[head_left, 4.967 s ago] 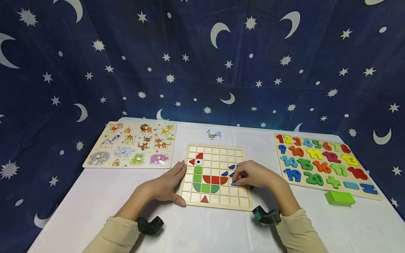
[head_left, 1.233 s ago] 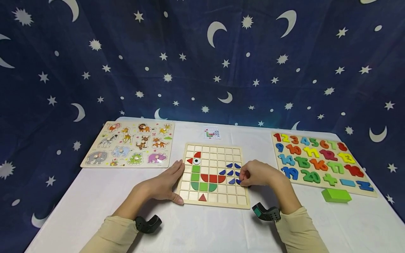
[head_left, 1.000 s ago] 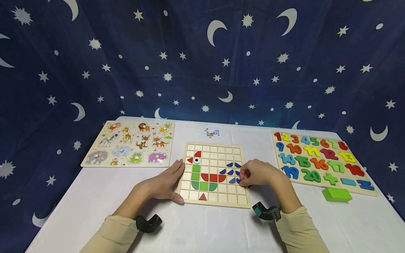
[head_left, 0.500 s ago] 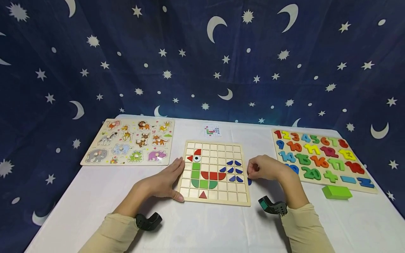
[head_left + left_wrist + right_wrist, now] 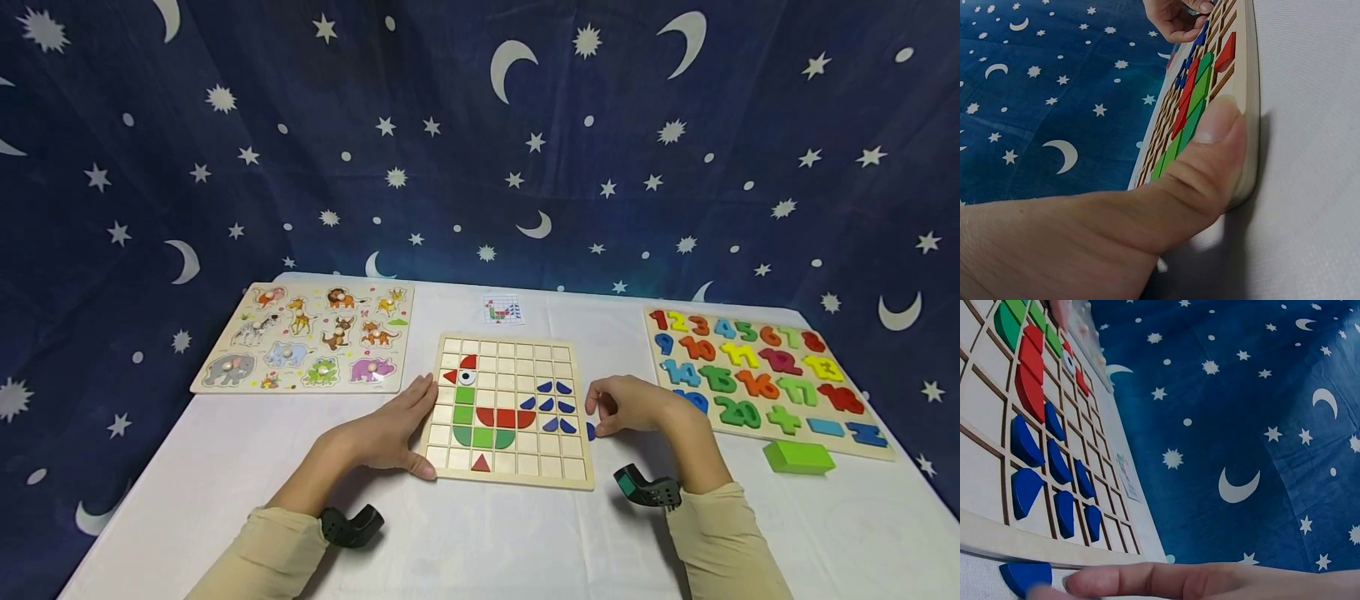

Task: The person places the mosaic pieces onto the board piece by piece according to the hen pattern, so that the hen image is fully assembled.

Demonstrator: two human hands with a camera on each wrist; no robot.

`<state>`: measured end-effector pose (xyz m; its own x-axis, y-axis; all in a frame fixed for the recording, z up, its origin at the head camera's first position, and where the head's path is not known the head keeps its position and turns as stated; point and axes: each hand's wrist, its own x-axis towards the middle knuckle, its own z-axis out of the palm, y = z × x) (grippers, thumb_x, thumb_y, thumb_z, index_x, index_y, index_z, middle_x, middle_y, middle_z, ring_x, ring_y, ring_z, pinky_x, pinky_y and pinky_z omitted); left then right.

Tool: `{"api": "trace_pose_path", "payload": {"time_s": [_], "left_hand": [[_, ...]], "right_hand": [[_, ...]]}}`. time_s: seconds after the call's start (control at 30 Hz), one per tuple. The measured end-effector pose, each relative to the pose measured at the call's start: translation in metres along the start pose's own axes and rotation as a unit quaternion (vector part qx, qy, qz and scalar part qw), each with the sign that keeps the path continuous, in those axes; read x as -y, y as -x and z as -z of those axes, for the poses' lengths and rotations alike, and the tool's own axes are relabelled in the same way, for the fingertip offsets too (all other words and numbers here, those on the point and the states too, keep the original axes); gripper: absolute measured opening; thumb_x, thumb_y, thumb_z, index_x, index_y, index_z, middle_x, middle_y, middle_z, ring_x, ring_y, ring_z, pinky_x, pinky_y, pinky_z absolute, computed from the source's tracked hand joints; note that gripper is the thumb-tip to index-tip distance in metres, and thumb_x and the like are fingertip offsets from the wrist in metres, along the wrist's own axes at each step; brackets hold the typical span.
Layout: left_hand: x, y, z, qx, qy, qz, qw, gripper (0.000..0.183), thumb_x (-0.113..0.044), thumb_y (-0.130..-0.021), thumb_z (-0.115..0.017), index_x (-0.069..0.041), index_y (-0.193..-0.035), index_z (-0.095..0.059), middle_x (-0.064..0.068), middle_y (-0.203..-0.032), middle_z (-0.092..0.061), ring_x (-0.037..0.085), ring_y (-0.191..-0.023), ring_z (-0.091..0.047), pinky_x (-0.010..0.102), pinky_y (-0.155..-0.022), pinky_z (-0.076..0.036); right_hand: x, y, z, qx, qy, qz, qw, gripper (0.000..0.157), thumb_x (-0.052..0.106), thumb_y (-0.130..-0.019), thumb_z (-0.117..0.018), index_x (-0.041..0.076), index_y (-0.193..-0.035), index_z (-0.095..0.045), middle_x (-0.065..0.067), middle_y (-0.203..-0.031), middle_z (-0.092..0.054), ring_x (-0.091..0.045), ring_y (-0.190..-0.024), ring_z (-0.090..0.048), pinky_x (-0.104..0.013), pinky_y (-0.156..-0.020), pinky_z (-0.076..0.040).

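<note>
A wooden grid board [image 5: 528, 472] bears a bird of red and green pieces, a white eye [image 5: 467, 377] and several blue segment-shaped pieces [image 5: 547, 405] at its right. My left hand [image 5: 378, 437] lies along the left edge, fingers straight, thumb [image 5: 1216, 125] resting on the near left corner. Just off the right edge, a blue piece [image 5: 1025, 576] with a curved side lies on the white cloth. Beside it is my right hand [image 5: 633, 407], index finger [image 5: 1116, 580] extended and the blurred thumb overlapping the piece in the right wrist view. Its other fingers are mostly hidden.
A small printed card [image 5: 502, 310] showing the bird lies behind the board. An animal peg puzzle [image 5: 408, 333] stands at the left. At the right are a number puzzle [image 5: 656, 329] and a green block [image 5: 798, 457]. A dark starry curtain [image 5: 450, 100] hangs behind the table.
Five seconds ago my right hand was placing a blue piece in a right-hand cell; more blue pieces now lie there. The hand has since moved right, off the board. My left hand stays put.
</note>
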<state>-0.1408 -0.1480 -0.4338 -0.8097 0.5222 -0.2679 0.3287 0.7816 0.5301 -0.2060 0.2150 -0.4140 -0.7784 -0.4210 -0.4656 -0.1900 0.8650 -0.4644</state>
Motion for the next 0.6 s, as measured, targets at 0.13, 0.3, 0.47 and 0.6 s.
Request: {"api": "trace_pose_path", "payload": {"time_s": [0.13,0.3,0.47,0.6], "left_hand": [[0.001,0.000,0.000,0.000,-0.001,0.000,1.0000,0.124,-0.050,-0.065,-0.080,0.002,-0.151,-0.009,0.018,-0.160,0.000,0.031,-0.148,0.000,0.047,-0.120,-0.013],[0.001,0.000,-0.001,-0.001,-0.002,0.000,1.0000,0.124,-0.051,-0.064,-0.080,0.002,-0.151,-0.009,0.018,-0.160,0.000,0.031,-0.148,0.000,0.047,-0.120,-0.013],[0.001,-0.001,-0.001,-0.001,0.000,0.001,1.0000,0.124,-0.051,-0.064,-0.080,0.002,-0.151,-0.010,0.017,-0.160,0.000,0.030,-0.148,0.000,0.046,-0.120,-0.013],[0.001,-0.001,-0.001,0.001,0.000,0.004,1.0000,0.124,-0.052,-0.064,-0.080,0.001,-0.151,-0.010,0.016,-0.160,0.000,0.029,-0.149,0.001,0.046,-0.120,-0.013]], "right_hand": [[0.001,0.000,-0.001,-0.003,-0.002,0.011,1.000,0.028,0.015,-0.073,-0.081,0.011,-0.090,-0.059,-0.001,-0.071,-0.051,-0.014,-0.066,-0.047,-0.027,-0.061,-0.038],[-0.001,-0.002,-0.001,-0.007,-0.002,0.023,1.000,0.026,0.012,-0.074,-0.080,0.012,-0.089,-0.058,-0.001,-0.071,-0.049,-0.014,-0.067,-0.046,-0.027,-0.060,-0.037],[-0.011,-0.002,0.001,-0.002,-0.025,0.037,0.999,0.019,0.009,-0.078,-0.076,0.015,-0.091,-0.064,0.000,-0.072,-0.051,-0.014,-0.069,-0.047,-0.027,-0.062,-0.038],[-0.018,-0.002,0.002,0.006,-0.042,0.053,0.998,0.017,0.007,-0.079,-0.075,0.016,-0.092,-0.067,0.000,-0.074,-0.053,-0.015,-0.072,-0.049,-0.027,-0.064,-0.040]]}}
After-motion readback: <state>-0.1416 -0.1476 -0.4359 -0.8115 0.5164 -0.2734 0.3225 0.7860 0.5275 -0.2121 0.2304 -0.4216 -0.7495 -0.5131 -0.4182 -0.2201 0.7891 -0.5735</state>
